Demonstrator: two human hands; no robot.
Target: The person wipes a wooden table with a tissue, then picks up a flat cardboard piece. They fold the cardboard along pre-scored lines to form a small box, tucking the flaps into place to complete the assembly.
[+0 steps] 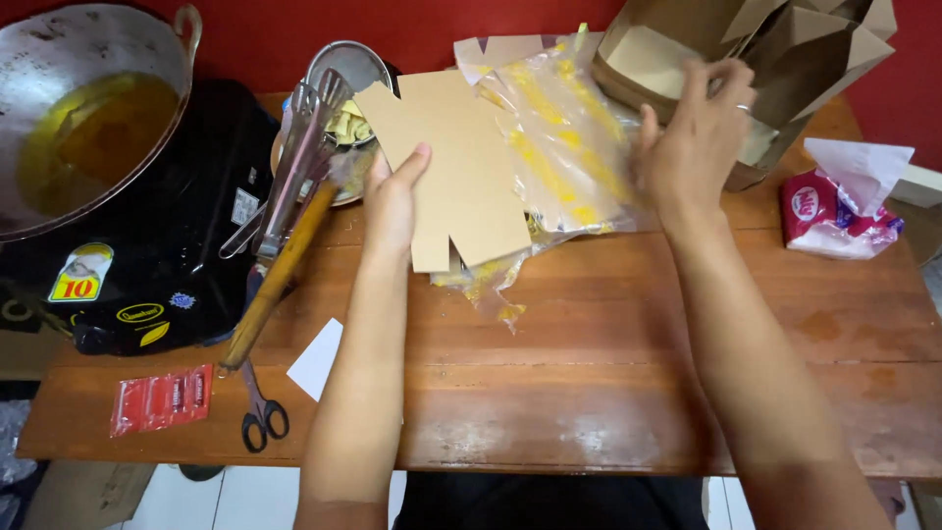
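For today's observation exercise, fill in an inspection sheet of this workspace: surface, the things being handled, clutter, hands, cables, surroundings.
Surface: wooden table, worn and stained.
Things handled: flat brown cardboard cutout held up; clear plastic bags with yellow stripes lying behind it.
Clutter: tongs and a wooden-handled tool leaning from a metal bowl; scissors; red sachets; white paper scrap; tissue pack; black bag.
Hands: left hand grips the cutout's edge; right hand open, reaching at the folded brown boxes.
Cables: nothing seen.
Surroundings: red wall; wok of yellow oil at left.
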